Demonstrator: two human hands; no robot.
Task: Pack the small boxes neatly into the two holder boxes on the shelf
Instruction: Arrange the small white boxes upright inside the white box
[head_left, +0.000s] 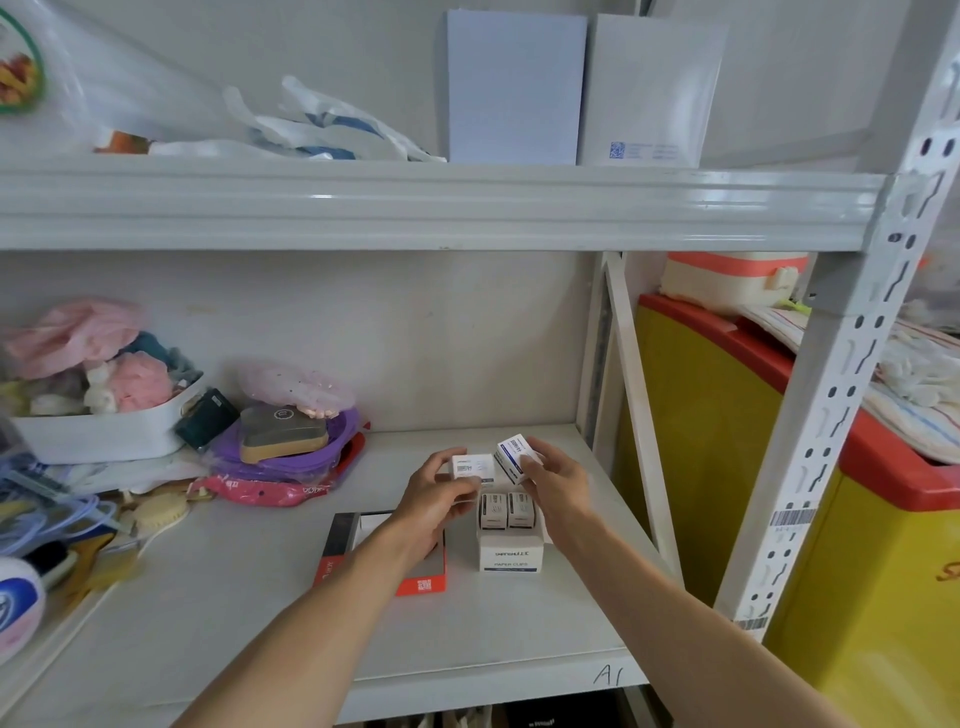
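On the white shelf stands a white holder box marked PAPER CLIPS, with two small white boxes upright inside it. Left of it lies a black and orange holder box, partly hidden under my left forearm. My left hand holds a small white box just above and left of the white holder. My right hand holds another small white box, tilted, above the holder's far edge. The two held boxes sit close together.
A white basket of soft items, a purple bowl and pink packets crowd the shelf's left side. The shelf upright rises at right, with a yellow and red bin behind it. An upper shelf beam hangs overhead.
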